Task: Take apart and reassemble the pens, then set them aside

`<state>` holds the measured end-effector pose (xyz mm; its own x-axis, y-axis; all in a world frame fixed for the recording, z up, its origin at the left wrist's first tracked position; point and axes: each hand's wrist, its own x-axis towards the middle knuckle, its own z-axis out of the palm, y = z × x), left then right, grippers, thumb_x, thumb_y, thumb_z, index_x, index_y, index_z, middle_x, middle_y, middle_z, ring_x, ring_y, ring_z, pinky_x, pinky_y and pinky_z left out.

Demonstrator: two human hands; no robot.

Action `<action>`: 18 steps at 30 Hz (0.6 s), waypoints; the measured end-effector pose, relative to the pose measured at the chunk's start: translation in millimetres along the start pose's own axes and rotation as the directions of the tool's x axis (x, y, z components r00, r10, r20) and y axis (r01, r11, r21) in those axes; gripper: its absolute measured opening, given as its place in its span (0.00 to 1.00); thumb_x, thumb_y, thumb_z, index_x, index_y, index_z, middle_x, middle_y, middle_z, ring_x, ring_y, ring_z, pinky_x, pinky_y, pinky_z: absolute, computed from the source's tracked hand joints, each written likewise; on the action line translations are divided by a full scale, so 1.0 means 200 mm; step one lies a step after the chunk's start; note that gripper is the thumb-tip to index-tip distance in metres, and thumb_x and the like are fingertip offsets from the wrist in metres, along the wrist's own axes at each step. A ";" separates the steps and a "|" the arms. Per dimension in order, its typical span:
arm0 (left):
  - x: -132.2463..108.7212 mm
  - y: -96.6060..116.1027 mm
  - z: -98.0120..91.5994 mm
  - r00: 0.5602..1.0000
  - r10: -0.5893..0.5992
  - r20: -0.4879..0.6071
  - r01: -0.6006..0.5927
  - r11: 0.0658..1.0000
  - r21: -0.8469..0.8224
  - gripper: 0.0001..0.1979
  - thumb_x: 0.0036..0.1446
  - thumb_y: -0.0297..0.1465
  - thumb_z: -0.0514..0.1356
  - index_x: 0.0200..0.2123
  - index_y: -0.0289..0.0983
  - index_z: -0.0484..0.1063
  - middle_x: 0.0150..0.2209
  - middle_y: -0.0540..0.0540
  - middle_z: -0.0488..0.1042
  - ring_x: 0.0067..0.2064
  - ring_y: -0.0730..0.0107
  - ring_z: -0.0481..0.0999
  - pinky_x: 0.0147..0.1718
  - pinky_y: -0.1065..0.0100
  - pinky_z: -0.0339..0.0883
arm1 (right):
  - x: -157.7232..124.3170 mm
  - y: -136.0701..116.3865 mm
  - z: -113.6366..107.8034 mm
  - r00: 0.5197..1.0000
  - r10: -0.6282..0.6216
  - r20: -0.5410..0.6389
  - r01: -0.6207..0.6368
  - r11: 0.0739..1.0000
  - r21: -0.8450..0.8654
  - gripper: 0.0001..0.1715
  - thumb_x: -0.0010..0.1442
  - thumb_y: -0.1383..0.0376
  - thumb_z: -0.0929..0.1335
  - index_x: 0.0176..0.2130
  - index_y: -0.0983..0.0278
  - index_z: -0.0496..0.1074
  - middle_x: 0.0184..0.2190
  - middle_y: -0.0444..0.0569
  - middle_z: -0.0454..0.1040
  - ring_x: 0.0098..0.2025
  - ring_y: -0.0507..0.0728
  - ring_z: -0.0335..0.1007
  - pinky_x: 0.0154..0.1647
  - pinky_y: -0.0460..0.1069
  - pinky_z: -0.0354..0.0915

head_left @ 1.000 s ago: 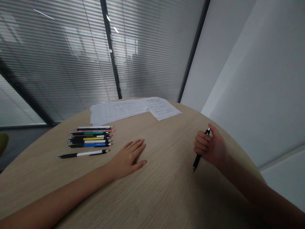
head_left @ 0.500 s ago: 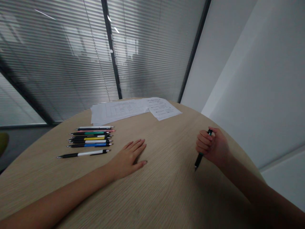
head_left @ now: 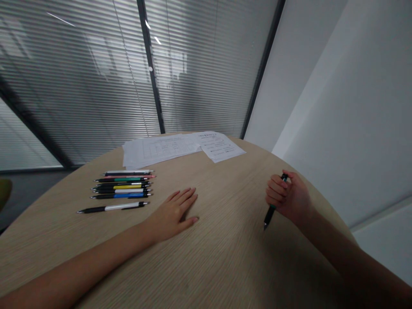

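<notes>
My right hand (head_left: 287,196) is curled in a fist round a black and green pen (head_left: 270,213), tip pointing down at the round wooden table (head_left: 212,253), thumb on the pen's top end. My left hand (head_left: 175,212) lies flat on the table, palm down, fingers stretched out and holding nothing. To its left lies a row of several pens (head_left: 124,185) with coloured barrels, and a separate black and white pen (head_left: 112,207) lies nearest the hand.
Printed paper sheets (head_left: 180,148) lie at the far side of the table. Behind stand a glass wall with closed blinds (head_left: 128,77) and a dark frame post (head_left: 149,64). A white wall (head_left: 347,107) runs close along the table's right edge.
My right thumb has pressed down onto the pen's top end, and the hand has shifted slightly right. The left hand and the pens on the table have stayed put.
</notes>
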<state>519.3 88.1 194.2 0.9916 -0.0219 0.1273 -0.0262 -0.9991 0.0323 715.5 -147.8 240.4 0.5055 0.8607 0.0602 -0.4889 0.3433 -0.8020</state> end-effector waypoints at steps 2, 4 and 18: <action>0.00 -0.01 0.01 1.000 0.001 -0.008 -0.001 1.000 0.000 0.30 0.55 0.45 0.47 0.55 0.31 0.53 0.58 0.36 0.51 0.58 0.57 0.52 0.53 0.54 0.49 | 0.00 0.00 0.00 1.000 0.001 0.017 -0.002 1.000 0.028 0.26 0.56 0.52 0.54 0.14 0.62 0.48 0.10 0.36 0.41 0.12 0.47 0.30 0.09 0.42 0.41; 0.00 -0.01 0.01 1.000 0.000 -0.010 0.000 1.000 -0.001 0.30 0.55 0.45 0.47 0.55 0.31 0.53 0.58 0.36 0.51 0.58 0.57 0.52 0.53 0.54 0.49 | 0.00 0.00 0.00 0.999 0.012 0.041 -0.015 0.998 0.069 0.27 0.56 0.51 0.54 0.14 0.62 0.50 0.10 0.36 0.42 0.11 0.47 0.31 0.09 0.42 0.42; 0.00 0.00 0.00 0.999 -0.031 0.042 0.032 0.999 -0.022 0.31 0.55 0.46 0.45 0.56 0.31 0.52 0.59 0.37 0.49 0.58 0.58 0.50 0.54 0.55 0.46 | 0.01 -0.01 -0.01 0.989 0.039 0.140 -0.063 0.982 0.178 0.19 0.53 0.61 0.57 0.14 0.63 0.52 0.10 0.36 0.43 0.12 0.46 0.32 0.10 0.42 0.42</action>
<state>519.4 87.8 194.3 0.9964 0.0078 0.0850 0.0029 -0.9983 0.0582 718.5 -148.3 239.6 0.3822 0.9173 0.1116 -0.6388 0.3495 -0.6854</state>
